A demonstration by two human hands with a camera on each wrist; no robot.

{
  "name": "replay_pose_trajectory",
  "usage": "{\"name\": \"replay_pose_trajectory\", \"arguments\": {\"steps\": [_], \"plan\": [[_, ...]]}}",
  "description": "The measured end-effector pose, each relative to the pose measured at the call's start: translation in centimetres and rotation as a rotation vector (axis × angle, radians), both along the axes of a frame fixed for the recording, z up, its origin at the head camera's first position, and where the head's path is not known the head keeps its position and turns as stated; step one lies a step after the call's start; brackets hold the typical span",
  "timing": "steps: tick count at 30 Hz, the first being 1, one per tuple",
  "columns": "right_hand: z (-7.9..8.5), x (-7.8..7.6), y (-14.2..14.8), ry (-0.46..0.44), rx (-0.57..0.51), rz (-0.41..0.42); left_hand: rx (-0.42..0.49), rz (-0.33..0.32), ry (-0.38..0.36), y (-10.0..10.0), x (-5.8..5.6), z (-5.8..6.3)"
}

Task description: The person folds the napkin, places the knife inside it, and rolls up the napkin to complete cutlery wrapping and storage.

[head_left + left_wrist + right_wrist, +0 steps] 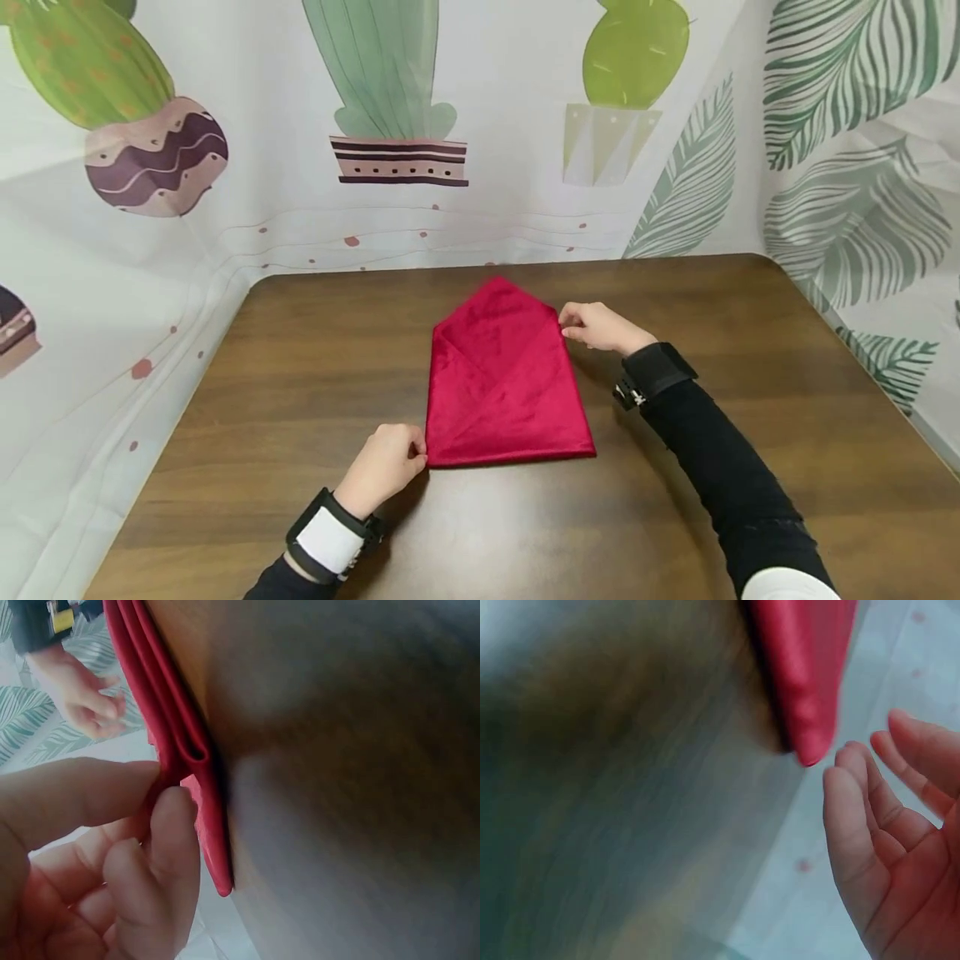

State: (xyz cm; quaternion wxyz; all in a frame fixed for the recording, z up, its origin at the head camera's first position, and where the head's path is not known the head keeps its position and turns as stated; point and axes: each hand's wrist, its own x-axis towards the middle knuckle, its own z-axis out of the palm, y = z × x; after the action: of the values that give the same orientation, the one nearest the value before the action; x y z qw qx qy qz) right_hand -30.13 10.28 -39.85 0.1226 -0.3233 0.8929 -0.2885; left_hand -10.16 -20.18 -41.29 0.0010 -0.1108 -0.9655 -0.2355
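Note:
A folded red satiny cloth [502,383] lies on the wooden table [300,375], its pointed end toward the far edge and its straight fold toward me. At the near left corner my left hand [384,468] pinches the cloth. The left wrist view shows thumb and fingertip closed on the layered edge of the red cloth [161,682]. Beside the cloth's upper right edge is my right hand [603,327]. In the right wrist view, the fingers of the right hand [900,832] are spread apart near a corner of the cloth, holding nothing.
Behind the table hangs a white curtain [510,67] printed with cacti and leaves. Brown tabletop surrounds the cloth on every side. Each wrist wears a black strap [658,371] with a small device.

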Motion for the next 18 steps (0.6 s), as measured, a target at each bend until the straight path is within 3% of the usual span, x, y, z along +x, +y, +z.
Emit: {"name": "replay_pose_trajectory", "arguments": {"steps": [4, 12, 15, 16, 18], "plan": [[-1.1, -1.7, -0.7, -0.158, -0.009, -0.050, -0.036, -0.019, 0.001, 0.1, 0.2, -0.1], [-2.2, -3.7, -2.0, -0.268, 0.080, -0.083, -0.077, -0.061, 0.016, 0.1, 0.3, -0.3], [-3.1, -5.5, -1.9, -0.308, 0.088, -0.076, -0.090, -0.063, 0.038, 0.1, 0.3, -0.3], [-4.4, -6.9, -1.6, -0.316, 0.052, -0.044, -0.093, -0.061, 0.043, 0.1, 0.3, -0.2], [-5.5, -8.6, -1.3, -0.322, 0.054, -0.027, -0.103, -0.057, 0.055, 0.1, 0.2, -0.1]]}}
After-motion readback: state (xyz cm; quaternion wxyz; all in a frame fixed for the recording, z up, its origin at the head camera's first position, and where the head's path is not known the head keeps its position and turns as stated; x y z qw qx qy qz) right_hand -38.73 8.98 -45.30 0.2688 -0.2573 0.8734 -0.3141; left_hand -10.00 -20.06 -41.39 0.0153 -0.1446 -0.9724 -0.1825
